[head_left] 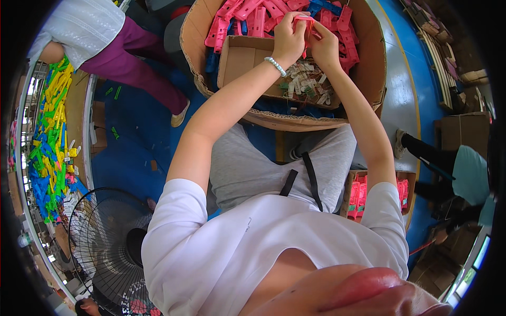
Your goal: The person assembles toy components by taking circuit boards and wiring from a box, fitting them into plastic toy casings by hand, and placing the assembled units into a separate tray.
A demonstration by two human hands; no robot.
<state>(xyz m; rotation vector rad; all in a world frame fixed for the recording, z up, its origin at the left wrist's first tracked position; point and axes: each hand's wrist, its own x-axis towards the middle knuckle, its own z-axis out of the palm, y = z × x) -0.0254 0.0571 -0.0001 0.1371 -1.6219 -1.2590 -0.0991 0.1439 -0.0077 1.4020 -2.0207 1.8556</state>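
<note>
Both my hands are raised over a big cardboard box (pixel 374 63) full of pink and blue plastic parts. My left hand (pixel 289 39), with a beaded bracelet on the wrist, and my right hand (pixel 324 47) together grip one pink plastic part (pixel 305 22). Below the hands, inside the big box, lies a smaller open cardboard box (pixel 237 55) with several small grey-green metal pieces (pixel 308 84) at its right side.
Another box of pink parts (pixel 361 197) stands by my right hip. A person in purple trousers (pixel 134 60) stands at the left beside a table heaped with yellow, green and blue parts (pixel 50 142). A floor fan (pixel 103 247) is lower left. Someone's leg (pixel 421 150) is at the right.
</note>
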